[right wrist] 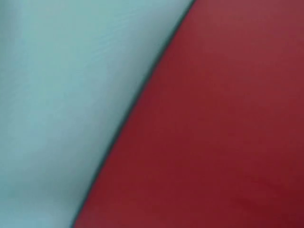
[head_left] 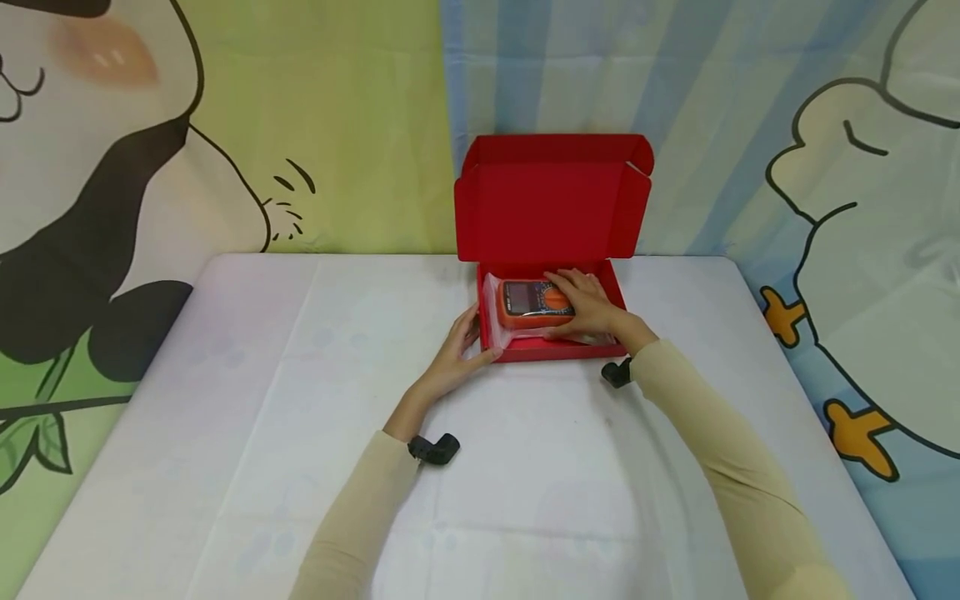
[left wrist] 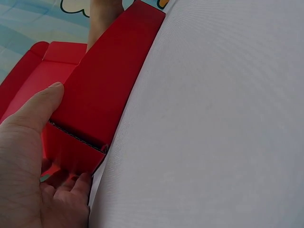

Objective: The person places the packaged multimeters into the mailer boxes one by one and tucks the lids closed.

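Note:
A red cardboard box (head_left: 551,354) stands on the table with its lid (head_left: 555,200) raised at the back. Inside lies an orange-cased multimeter (head_left: 534,320) with a dark screen and an orange dial, on clear plastic wrapping (head_left: 492,304). My right hand (head_left: 592,308) grips the dial end of the multimeter, fingers at its far edge and thumb at its near edge. At the box's front left corner, my left hand (head_left: 453,354) holds the box, thumb by the front wall and fingers along the side. The right wrist view shows only a red panel (right wrist: 204,133) and pale cloth.
A white cloth covers the table (head_left: 300,400). Behind it hangs a cartoon-printed curtain (head_left: 360,125), close to the raised lid. Each wrist wears a small black camera, one by the left sleeve (head_left: 352,517) and one by the right sleeve (head_left: 720,450).

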`<state>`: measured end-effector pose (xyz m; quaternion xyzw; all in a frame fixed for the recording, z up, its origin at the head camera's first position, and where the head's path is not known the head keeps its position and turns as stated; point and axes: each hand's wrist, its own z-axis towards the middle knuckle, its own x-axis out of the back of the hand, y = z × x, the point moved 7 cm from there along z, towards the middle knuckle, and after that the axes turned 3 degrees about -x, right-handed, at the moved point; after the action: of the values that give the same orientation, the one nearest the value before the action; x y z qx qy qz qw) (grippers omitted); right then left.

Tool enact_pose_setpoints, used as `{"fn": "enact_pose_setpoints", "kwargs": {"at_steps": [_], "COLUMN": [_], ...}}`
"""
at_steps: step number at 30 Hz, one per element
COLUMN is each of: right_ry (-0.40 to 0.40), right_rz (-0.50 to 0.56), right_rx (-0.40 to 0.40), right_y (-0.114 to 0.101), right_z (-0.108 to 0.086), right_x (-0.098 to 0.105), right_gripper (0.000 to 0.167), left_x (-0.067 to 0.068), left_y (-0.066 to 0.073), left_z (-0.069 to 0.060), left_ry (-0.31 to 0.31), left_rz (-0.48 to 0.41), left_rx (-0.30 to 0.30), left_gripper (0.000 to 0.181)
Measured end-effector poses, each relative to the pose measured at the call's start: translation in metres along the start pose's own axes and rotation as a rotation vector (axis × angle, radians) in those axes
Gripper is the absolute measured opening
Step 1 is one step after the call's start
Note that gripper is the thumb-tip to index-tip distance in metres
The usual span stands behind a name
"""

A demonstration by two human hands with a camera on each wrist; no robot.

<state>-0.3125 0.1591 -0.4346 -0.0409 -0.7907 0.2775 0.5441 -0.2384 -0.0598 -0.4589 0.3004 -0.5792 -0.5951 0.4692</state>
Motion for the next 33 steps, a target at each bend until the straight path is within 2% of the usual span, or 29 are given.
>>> {"fn": "enact_pose_setpoints", "kwargs": {"at_steps": [4, 7, 10, 12, 14, 16, 18, 21, 23, 26, 29, 33], "right_ry": [0.015, 0.034, 0.063, 0.107, 0.171, 0.266, 0.384, 0.576, 0.681, 0.781, 0.818, 0.792], "right_rz": [0.061, 0.144, 0.254, 0.315, 0.371, 0.398, 0.434, 0.508, 0.572, 0.673, 0.762, 0.851], "right_rx": [0.008, 0.028, 0.086, 0.149, 0.216, 0.278, 0.334, 0.383, 0.382, 0.334, 0.24, 0.059], "right_y": [0.001, 0.002, 0.002, 0.0, -0.002, -0.003, -0.005, -0.012, -0.016, -0.015, -0.009, 0.006], "right_z": [-0.005, -0.011, -0.019, -0.023, -0.028, -0.033, -0.041, -0.059, -0.07, -0.079, -0.081, -0.074], "right_x": [0.003, 0.009, 0.017, 0.024, 0.032, 0.042, 0.053, 0.074, 0.086, 0.1, 0.114, 0.131], "right_gripper": [0.103, 0.098, 0.087, 0.078, 0.069, 0.061, 0.055, 0.044, 0.038, 0.038, 0.045, 0.056], "left_x": [0.0, 0.001, 0.003, 0.005, 0.008, 0.013, 0.019, 0.032, 0.041, 0.053, 0.063, 0.072], "left_y": [0.018, 0.023, 0.024, 0.024, 0.026, 0.031, 0.038, 0.054, 0.063, 0.076, 0.093, 0.117], "left_z": [-0.004, -0.002, 0.0, 0.001, 0.001, 0.002, 0.005, 0.016, 0.024, 0.037, 0.053, 0.077], "left_ry": [-0.009, 0.006, 0.027, 0.045, 0.074, 0.131, 0.193, 0.266, 0.29, 0.302, 0.296, 0.281], "left_rz": [-0.007, -0.055, -0.124, -0.138, -0.128, -0.106, -0.079, -0.027, 0.006, 0.047, 0.062, 0.054], "left_rx": [0.009, 0.02, 0.016, 0.005, -0.016, -0.046, -0.081, -0.133, -0.144, -0.135, -0.126, -0.116], "left_gripper": [0.088, 0.087, 0.082, 0.078, 0.075, 0.072, 0.069, 0.068, 0.068, 0.07, 0.071, 0.072]}}
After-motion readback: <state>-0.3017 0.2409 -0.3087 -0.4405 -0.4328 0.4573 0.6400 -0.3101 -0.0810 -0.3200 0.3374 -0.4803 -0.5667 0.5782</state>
